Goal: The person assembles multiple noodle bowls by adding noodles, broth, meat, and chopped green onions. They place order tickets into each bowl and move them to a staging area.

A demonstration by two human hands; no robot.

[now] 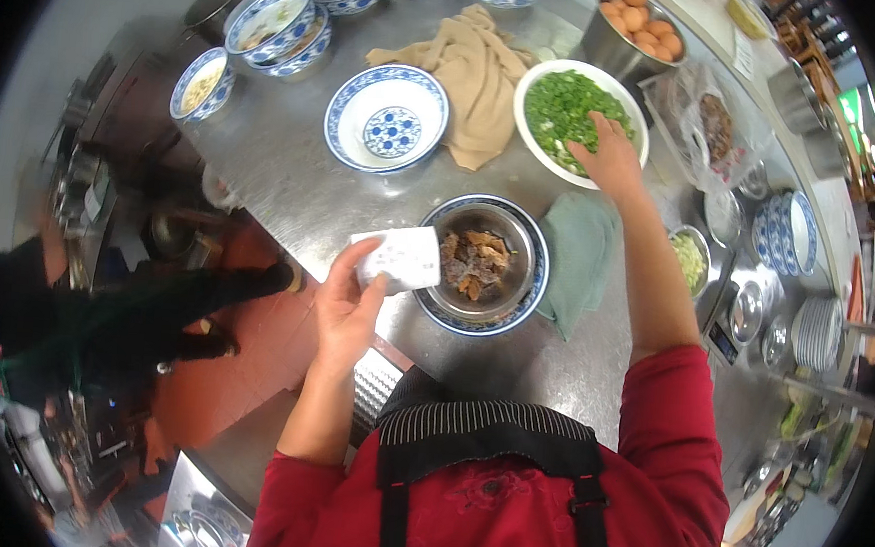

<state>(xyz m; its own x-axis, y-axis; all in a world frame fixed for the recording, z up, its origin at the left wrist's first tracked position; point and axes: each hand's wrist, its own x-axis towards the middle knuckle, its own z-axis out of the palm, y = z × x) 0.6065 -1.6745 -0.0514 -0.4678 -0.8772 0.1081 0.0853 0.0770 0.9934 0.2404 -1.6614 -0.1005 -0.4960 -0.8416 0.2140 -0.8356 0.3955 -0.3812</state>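
Pinched between the fingers and thumb of my left hand point(347, 303) is a white paper slip point(399, 258) with faint print. Its right edge overlaps the rim of a metal bowl point(520, 292), which sits inside a larger blue-and-white bowl point(544, 272). Brown, meat-like pieces point(476, 263) lie in the metal bowl. My right hand point(608, 156) reaches over a white bowl point(642, 138) full of chopped green onions point(565, 108). Its fingers are apart, with the tips at the greens, and nothing shows in them.
An empty patterned bowl point(388, 120) stands beside a tan cloth point(483, 96). A green cloth point(576, 257) lies right of the nested bowls. Eggs fill a metal pot point(600, 45) at the back. Stacked bowls point(270, 21) stand far left; another person point(104, 323) is beyond the table's left edge.
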